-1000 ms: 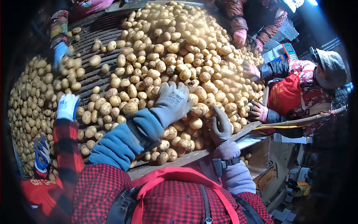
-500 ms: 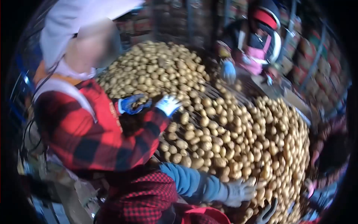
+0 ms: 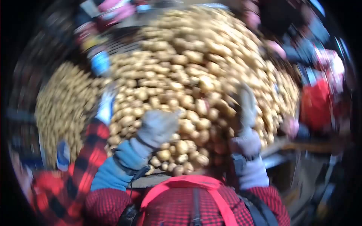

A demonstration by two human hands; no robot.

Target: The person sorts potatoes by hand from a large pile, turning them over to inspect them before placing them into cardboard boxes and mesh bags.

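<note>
A large heap of potatoes [image 3: 177,83] spreads in front of me. My left hand [image 3: 159,127], in a grey glove, rests on the near side of the heap, left of centre; its fingers are smeared by motion. To the right, my right hand [image 3: 246,107], also gloved, stands edge-on against the potatoes with its fingers stretched out. Between my two hands lie many loose potatoes, some in shadow beside my right hand.
At the left, a co-worker's plaid sleeve [image 3: 92,145] and gloved hand [image 3: 106,105] reach over the heap. Another person's blue glove [image 3: 100,63] is at the upper left. More people stand at the right, near a red cloth [image 3: 316,103]. A wooden edge [image 3: 309,146] runs at the right.
The view has swung right and down toward the heap. Both my hands now show over the potatoes, the left one drawn back nearer my body. The plaid-sleeved co-worker appears farther left.
</note>
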